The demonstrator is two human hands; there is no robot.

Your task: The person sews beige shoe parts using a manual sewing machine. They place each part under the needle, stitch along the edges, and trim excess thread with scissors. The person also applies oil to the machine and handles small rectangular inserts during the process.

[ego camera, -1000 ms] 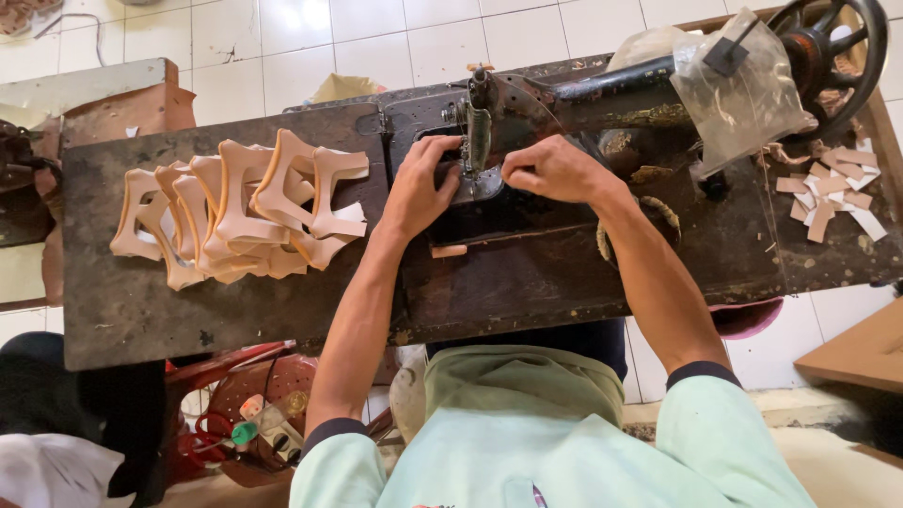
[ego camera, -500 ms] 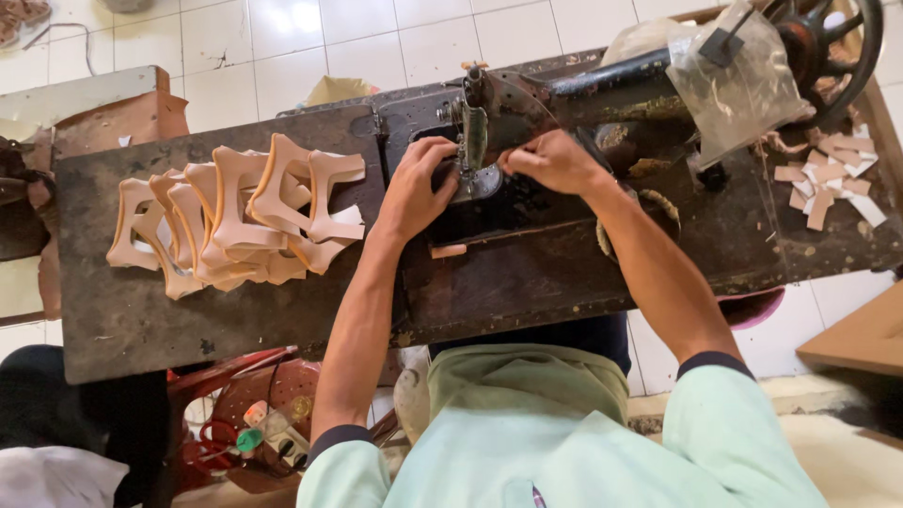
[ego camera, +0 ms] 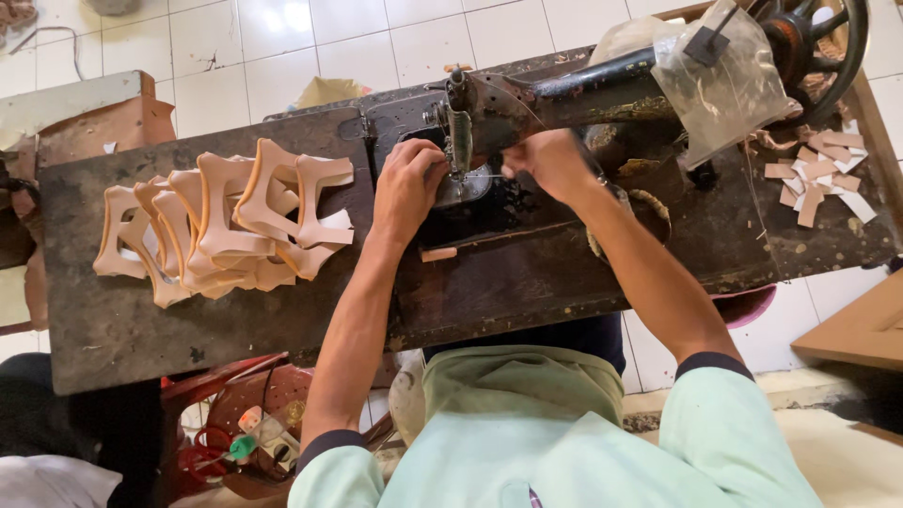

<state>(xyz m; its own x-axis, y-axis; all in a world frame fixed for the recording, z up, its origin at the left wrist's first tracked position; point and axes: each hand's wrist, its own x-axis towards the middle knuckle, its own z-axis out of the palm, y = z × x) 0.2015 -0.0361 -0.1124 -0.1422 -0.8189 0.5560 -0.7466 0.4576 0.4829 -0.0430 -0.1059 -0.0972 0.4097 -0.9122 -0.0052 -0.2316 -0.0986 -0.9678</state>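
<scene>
— The sewing machine (ego camera: 527,103) stands at the far middle of our dark table (ego camera: 122,329).
— Our left hand (ego camera: 409,183) curls loosely by its needle; our right hand (ego camera: 546,160) pinches something too small to tell.
— Tan cutouts (ego camera: 226,226) pile up left.

A clear crumpled plastic bag (ego camera: 724,80) hangs on the machine, up and right of the right hand's fingers (ego camera: 515,162). No labels, signs or screens show.

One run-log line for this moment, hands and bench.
left hand: at needle plate | right hand: beside sewing machine head | tan cut pieces: piled left on table | held work: hidden
</scene>
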